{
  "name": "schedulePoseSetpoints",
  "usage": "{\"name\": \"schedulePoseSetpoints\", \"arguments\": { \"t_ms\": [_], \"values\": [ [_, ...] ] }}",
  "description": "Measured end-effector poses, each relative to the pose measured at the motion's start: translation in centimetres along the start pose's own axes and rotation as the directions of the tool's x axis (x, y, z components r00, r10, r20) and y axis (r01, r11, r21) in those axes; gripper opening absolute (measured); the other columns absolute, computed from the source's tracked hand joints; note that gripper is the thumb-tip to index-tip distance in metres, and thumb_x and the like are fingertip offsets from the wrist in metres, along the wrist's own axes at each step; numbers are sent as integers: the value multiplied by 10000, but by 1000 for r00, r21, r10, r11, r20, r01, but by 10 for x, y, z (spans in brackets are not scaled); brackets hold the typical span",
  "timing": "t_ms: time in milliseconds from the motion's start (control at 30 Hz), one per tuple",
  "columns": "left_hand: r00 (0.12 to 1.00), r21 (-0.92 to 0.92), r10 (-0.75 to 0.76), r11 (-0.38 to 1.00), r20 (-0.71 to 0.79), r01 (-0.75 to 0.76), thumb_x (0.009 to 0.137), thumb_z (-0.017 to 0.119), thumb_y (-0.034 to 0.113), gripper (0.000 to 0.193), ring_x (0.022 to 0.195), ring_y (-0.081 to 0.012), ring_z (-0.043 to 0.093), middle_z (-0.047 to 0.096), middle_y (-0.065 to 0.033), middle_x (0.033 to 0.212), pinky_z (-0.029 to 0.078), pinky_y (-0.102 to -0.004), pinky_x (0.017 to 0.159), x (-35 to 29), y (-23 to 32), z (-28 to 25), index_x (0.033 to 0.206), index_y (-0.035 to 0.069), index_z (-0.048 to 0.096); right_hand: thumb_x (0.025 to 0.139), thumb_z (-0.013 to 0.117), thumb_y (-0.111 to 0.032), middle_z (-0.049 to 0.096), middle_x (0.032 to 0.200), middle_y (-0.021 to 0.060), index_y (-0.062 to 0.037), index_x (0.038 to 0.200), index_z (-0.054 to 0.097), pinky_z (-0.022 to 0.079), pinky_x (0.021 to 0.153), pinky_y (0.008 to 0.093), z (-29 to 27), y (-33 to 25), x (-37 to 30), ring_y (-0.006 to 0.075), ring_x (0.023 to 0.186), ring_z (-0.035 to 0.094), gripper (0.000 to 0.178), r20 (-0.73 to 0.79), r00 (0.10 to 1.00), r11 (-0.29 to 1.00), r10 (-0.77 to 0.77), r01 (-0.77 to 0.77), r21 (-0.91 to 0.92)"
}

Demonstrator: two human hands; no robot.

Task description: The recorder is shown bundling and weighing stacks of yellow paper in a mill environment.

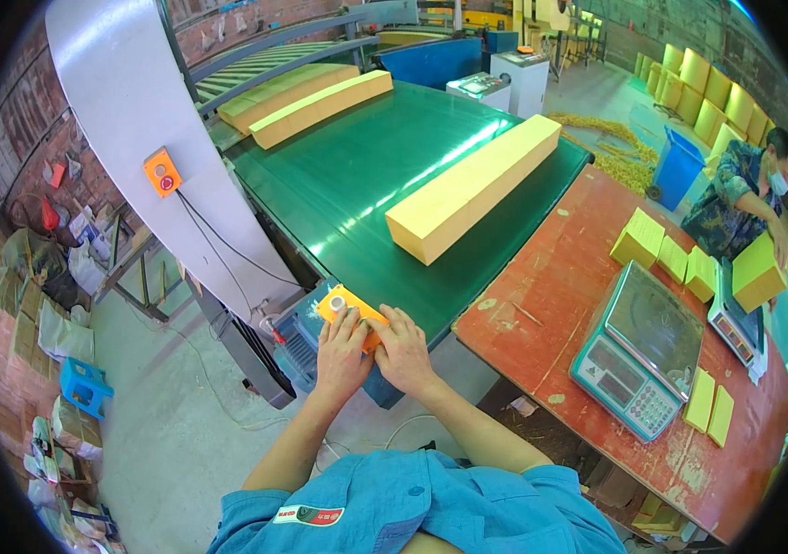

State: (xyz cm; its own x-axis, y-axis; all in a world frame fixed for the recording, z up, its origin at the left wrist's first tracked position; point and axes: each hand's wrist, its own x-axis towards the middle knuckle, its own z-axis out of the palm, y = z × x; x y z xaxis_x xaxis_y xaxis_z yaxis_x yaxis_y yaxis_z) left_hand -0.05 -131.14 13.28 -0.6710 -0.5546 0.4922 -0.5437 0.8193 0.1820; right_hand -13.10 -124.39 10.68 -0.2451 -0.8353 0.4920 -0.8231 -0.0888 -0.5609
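Both my hands are on an orange push-button box (pixel 351 319) with a round button on top, at the near corner of the green conveyor belt (pixel 339 175). My left hand (pixel 342 353) curls its fingers over the box's near left part. Against it, my right hand (pixel 403 349) grips the right side, its thumb close to the left hand. Part of the box is hidden under the fingers. Ahead on the belt lies a long yellow block (pixel 472 189), slanting away to the right. Another long yellow block (pixel 322 108) rests at the belt's far left, beside a wider slab (pixel 288 90).
On the right, a worn red table (pixel 523 314) bears a scale (pixel 639 346), small yellow stacks (pixel 639 238) and a second scale (pixel 736 319). There a masked person (pixel 736 198) handles a yellow block (pixel 757 272). A white machine arch (pixel 126 120) with another orange button box (pixel 162 173) rises at left.
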Motion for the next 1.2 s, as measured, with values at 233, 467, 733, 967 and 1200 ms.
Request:
{"name": "schedulePoseSetpoints", "arguments": {
  "t_ms": [233, 467, 733, 967, 1200],
  "values": [
    [1000, 8, -13, 1000, 13, 13, 727, 721, 172, 473, 1320, -346, 439, 514, -166, 1364, 324, -500, 1089, -1, 1, -1, 1164, 35, 602, 796, 578, -124, 447, 1411, 175, -91, 1274, 557, 339, 1041, 499, 1, -1, -2, 373, 1304, 414, 479, -8, 1000, 1000, 1, -1, 14],
    [1000, -4, 24, 1000, -2, -24, 702, 717, 135, 452, 1313, -348, 442, 527, -189, 1341, 327, -494, 1078, 1, -3, 7, 1128, 24, 614, 794, 568, -102, 457, 1403, 180, -88, 1248, 566, 342, 1045, 497, 3, -1, -1, 367, 1311, 412, 454, -42, 999, 1000, 26, -25, 14],
    [999, -12, 39, 999, 36, -39, 705, 727, 86, 503, 1347, -354, 401, 503, -179, 1363, 293, -496, 1103, 1, -3, 7, 1180, 9, 578, 818, 567, -103, 449, 1401, 188, -88, 1226, 571, 353, 1034, 500, 4, 0, -2, 394, 1300, 417, 408, -94, 995, 998, 23, -18, 54],
    [998, -28, 54, 998, 34, -53, 691, 739, 63, 508, 1340, -360, 406, 504, -184, 1357, 300, -485, 1104, 3, 1, 6, 1168, -6, 579, 817, 569, -102, 445, 1406, 193, -87, 1225, 571, 345, 1043, 499, 4, 1, -4, 404, 1296, 419, 409, -98, 994, 998, 46, -40, 57],
    [998, -40, 42, 998, 39, -41, 679, 748, 51, 539, 1340, -371, 403, 506, -189, 1357, 301, -485, 1104, 3, 0, 3, 1187, -2, 576, 838, 550, -114, 449, 1406, 199, -60, 1205, 589, 349, 1026, 488, 0, 0, -2, 386, 1301, 415, 374, -75, 997, 998, 34, -30, 56]
  ]
}}
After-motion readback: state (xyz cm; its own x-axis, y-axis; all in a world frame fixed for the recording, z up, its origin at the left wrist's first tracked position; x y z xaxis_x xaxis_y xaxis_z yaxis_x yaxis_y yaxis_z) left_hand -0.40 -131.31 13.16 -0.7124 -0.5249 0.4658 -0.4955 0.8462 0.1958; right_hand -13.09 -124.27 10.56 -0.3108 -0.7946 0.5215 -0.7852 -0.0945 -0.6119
